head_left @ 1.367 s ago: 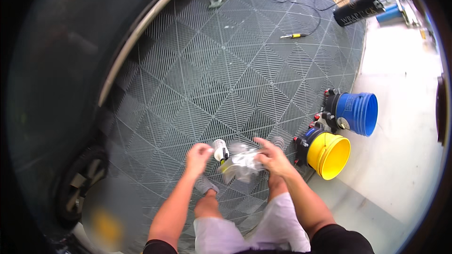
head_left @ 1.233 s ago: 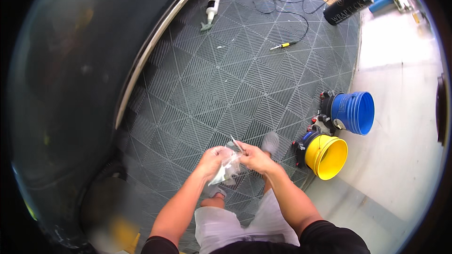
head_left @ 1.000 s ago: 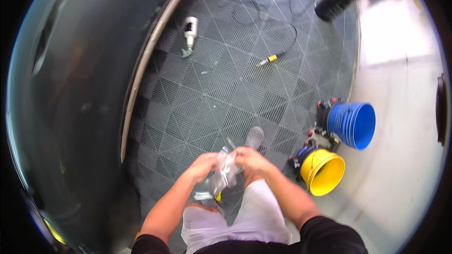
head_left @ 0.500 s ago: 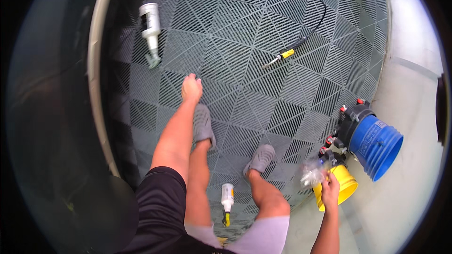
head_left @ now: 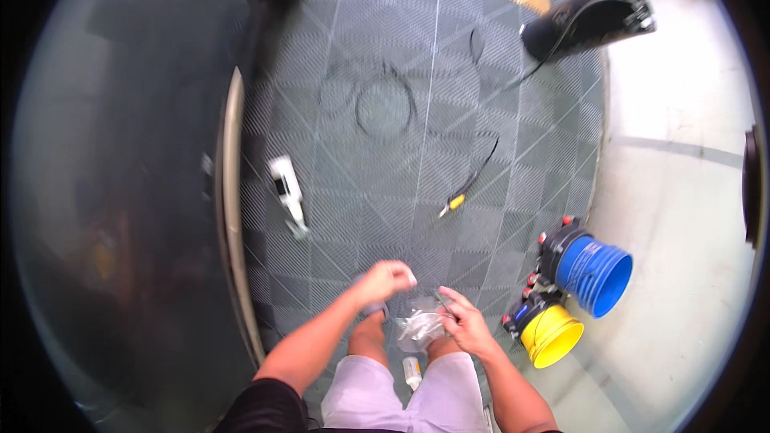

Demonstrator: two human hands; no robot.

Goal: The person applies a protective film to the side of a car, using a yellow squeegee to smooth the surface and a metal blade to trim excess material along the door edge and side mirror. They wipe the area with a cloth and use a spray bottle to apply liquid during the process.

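My right hand point(head_left: 467, 325) grips a clear plastic bag point(head_left: 419, 327) with small whitish pieces inside, hanging in front of my knees. Just to the left of it, my left hand point(head_left: 388, 277) is curled with its fingertips pressed together; whatever lies between them, if anything, is too blurred to make out. A small gap separates the two hands. Beneath the bag, a white spray bottle point(head_left: 411, 372) shows partly between my legs. Farther off on the left lies another white spray bottle point(head_left: 286, 184) with a black label.
On the right lie a blue bucket point(head_left: 593, 274) and a yellow bucket point(head_left: 553, 338), both with black fittings. A yellow-collared air nozzle point(head_left: 456, 203) and its dark hose rest on the grey tiled floor point(head_left: 361, 216). A black cylinder point(head_left: 585, 24) stands far right; a dark vehicle side point(head_left: 120, 216) runs along the left.
My right hand has brought the plastic bag from beside the yellow bucket to the front of my body. My left hand has drawn right, toward the bag. The view has tilted up.
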